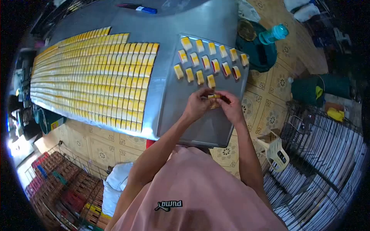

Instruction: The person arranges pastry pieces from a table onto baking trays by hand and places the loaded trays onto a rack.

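Over the metal tray (185, 111), my left hand (199, 106) and my right hand (230, 107) meet around a small yellow piece (213, 101), fingers closed on it from both sides. Just beyond my fingers, several small yellow and white pieces (194, 59) lie in rows on the tray, some with dark red sides. To the left, a large block of similar pieces (96, 77) stands in tight rows on the metal table (156, 92).
A knife with a blue handle (148, 10) lies at the table's far edge. Right of the tray are a dark green bin (266, 57) with a turquoise bottle (275, 34) and a plastic stool (275, 152). Wire racks (327, 146) stand farther right, crates (63, 188) lower left.
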Action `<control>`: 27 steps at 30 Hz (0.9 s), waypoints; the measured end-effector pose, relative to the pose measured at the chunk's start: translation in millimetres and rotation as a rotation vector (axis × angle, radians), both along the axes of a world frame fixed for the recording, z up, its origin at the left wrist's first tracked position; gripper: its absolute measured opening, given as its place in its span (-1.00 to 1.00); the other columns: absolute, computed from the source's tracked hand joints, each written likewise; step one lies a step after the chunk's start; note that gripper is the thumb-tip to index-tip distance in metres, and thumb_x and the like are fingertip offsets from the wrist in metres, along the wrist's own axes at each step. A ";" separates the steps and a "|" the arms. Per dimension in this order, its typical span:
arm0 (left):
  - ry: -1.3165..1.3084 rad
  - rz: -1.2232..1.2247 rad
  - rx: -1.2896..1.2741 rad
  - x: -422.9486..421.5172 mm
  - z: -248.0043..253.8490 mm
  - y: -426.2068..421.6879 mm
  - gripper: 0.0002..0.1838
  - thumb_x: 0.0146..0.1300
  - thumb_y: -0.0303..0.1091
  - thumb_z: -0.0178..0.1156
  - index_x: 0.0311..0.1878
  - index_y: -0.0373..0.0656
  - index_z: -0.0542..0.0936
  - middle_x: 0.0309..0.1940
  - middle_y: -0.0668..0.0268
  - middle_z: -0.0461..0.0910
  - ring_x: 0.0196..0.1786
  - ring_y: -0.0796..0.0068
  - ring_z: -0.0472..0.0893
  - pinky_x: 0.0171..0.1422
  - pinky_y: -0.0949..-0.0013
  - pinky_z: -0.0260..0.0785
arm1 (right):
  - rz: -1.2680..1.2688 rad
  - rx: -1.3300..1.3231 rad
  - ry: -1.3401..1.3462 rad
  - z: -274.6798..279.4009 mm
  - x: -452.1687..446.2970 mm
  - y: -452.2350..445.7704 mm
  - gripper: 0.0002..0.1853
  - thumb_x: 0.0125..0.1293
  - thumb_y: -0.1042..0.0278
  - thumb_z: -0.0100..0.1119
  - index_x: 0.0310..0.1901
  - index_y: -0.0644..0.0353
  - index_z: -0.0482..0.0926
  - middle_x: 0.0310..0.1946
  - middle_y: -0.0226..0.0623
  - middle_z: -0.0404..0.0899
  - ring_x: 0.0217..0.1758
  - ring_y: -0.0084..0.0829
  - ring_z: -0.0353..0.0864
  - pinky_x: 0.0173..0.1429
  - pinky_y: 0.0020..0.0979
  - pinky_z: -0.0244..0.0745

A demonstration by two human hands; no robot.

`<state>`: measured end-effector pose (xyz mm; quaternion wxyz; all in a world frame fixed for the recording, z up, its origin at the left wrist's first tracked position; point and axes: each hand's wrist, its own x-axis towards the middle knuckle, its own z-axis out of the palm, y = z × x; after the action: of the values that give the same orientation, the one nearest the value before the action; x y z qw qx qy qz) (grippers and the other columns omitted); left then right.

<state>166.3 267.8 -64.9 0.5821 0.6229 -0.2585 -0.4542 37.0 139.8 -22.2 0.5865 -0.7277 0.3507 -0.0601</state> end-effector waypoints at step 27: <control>-1.113 0.111 0.149 349.5 38.7 67.2 -0.84 0.32 -0.41 0.23 -0.16 -0.28 0.71 -0.27 0.00 0.68 -0.15 -0.07 0.66 0.02 0.07 0.52 | 0.025 -0.246 -0.164 20.3 203.6 90.7 -0.69 0.44 0.31 0.23 0.11 0.29 0.64 -0.07 -0.17 0.70 -0.03 -0.41 0.68 0.08 -0.41 0.54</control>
<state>515.8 335.1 -26.2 0.3354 0.8207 -0.4606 -0.0429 240.6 230.5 -1.9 0.5204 -0.7909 0.2824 -0.1545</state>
